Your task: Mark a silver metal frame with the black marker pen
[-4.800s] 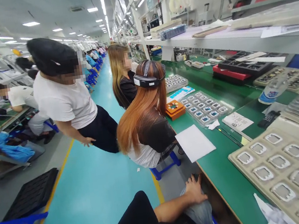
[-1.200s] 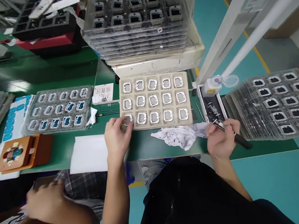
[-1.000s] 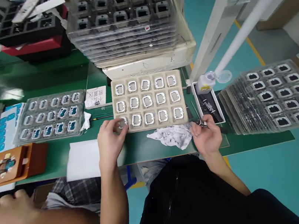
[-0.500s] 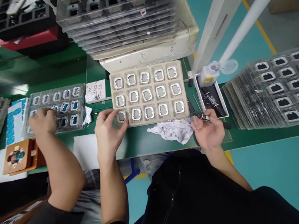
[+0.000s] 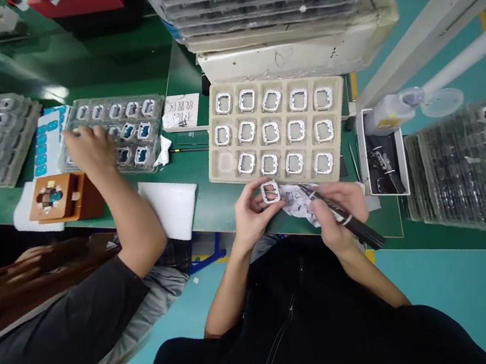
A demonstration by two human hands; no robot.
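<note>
Handwriting on white note [image 5: 181, 111], illegible

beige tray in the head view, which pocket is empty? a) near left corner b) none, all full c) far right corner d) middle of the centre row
a: in the beige tray the near left pocket shows bare beige, while every other pocket holds a silver frame; the left hand holds one such frame just in front of the tray, beside the right hand with its black pen-like tool.

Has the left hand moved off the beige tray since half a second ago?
Yes. The left hand has come off the beige tray toward the body, holding a silver frame; the near-left pocket is empty.
</note>
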